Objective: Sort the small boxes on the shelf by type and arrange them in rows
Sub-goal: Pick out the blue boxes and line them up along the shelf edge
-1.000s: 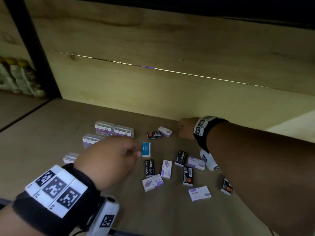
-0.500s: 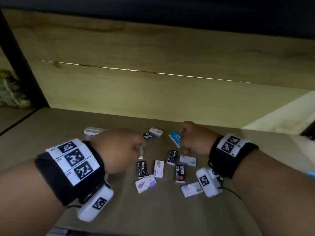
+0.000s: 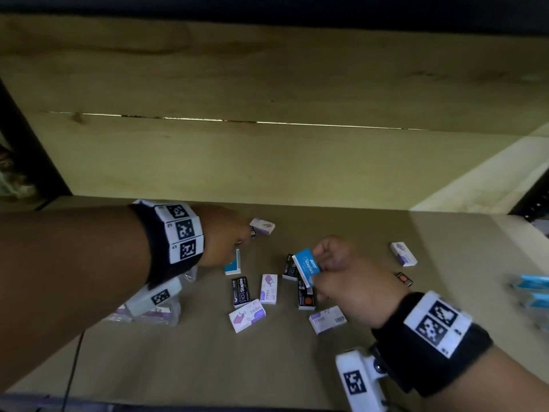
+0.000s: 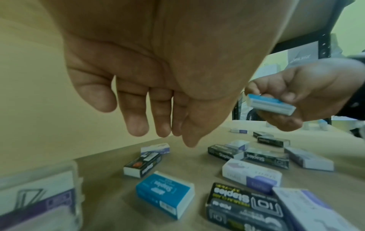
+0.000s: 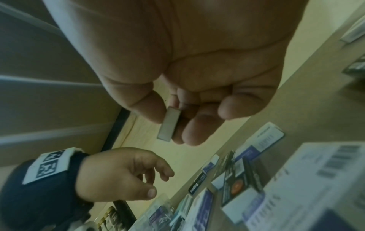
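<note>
Small staple boxes lie scattered on the wooden shelf (image 3: pixel 371 337): black ones (image 3: pixel 239 291), purple-and-white ones (image 3: pixel 269 288) and a blue one (image 3: pixel 233 263). My right hand (image 3: pixel 335 263) pinches another blue box (image 3: pixel 306 266) between thumb and fingers, lifted above the pile; the left wrist view shows this blue box (image 4: pixel 270 104) edge-on. My left hand (image 3: pixel 225 233) hovers with fingers loosely extended (image 4: pixel 138 123) over a black-and-orange box (image 4: pixel 142 164) and the lying blue box (image 4: pixel 165 193), touching nothing.
Clear-cased purple packs (image 3: pixel 154 313) sit at the left under my forearm. More blue boxes (image 3: pixel 531 289) lie at the right edge, with a purple box (image 3: pixel 403 253) and a small black box (image 3: pixel 404 278) nearby. The back wall (image 3: pixel 267 162) stands close behind.
My right hand picked a blue box off the shelf near the back and drew it toward me. My left hand moved from the lying blue box toward the back, fingers loosened.
</note>
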